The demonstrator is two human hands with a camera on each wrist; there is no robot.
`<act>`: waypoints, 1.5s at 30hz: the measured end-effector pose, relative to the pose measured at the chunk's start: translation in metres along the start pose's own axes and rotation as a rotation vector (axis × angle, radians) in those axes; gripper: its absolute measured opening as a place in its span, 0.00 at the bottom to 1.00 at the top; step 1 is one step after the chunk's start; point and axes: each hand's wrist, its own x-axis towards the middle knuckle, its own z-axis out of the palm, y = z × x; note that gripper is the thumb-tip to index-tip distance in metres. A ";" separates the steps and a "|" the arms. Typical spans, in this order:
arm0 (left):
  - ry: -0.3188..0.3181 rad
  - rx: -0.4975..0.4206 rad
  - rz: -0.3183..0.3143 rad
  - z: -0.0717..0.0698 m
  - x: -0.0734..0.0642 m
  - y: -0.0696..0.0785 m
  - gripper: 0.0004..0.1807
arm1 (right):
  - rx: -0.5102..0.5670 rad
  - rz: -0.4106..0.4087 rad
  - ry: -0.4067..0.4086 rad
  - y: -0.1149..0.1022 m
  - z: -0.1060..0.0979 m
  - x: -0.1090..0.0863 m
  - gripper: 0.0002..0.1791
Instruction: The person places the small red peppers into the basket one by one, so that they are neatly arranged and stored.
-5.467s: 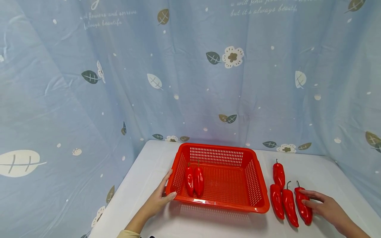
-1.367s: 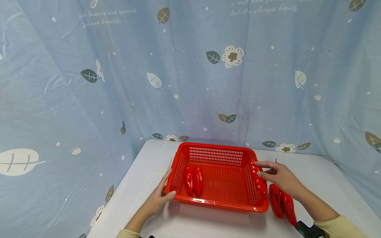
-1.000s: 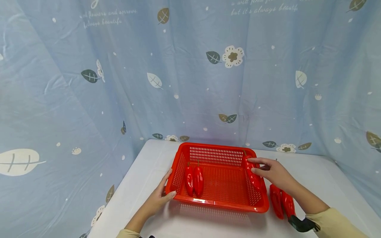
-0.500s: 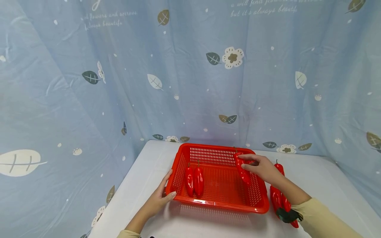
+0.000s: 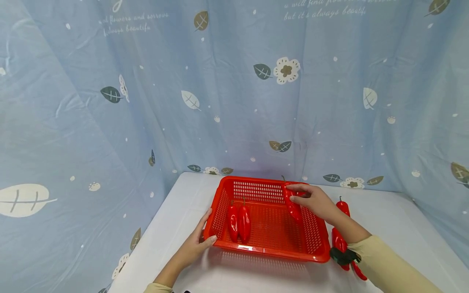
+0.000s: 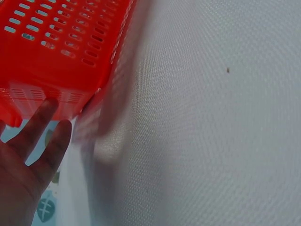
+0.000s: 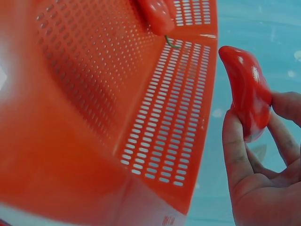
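A red plastic basket [image 5: 271, 254] with slotted walls stands on the white table. My left hand [image 5: 190, 249] rests at its front left corner, thumb on the front rim; in the left wrist view, straight fingers [image 6: 40, 123] touch its outer wall. My right hand [image 5: 318, 201] pinches a glossy red pepper [image 5: 292, 205] by its side, over the right part of the basket. That pepper [image 7: 247, 89] shows between thumb and fingers in the right wrist view. Two peppers, one on the left [image 5: 232, 223] and one beside it [image 5: 244, 224], lie inside the basket's left end.
Right of the basket, three red peppers lie on the table: a far one [image 5: 343, 206], a near one [image 5: 338, 241] and another [image 5: 358, 270], partly behind my right forearm. A blue patterned curtain [image 5: 234, 101] hangs behind the table [image 5: 395, 228].
My right hand took the rightmost pepper from the table and carried it left, over the basket's right rim. Lately it has moved further left and slightly away. My left hand stays in place.
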 end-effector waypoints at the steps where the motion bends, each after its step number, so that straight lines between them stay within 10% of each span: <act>1: 0.000 0.001 0.000 0.000 0.000 0.000 0.45 | 0.006 0.001 -0.002 0.000 0.001 0.002 0.30; 45: -0.022 -0.027 0.009 -0.002 0.001 -0.003 0.45 | -0.043 0.010 -0.185 0.004 0.062 0.050 0.19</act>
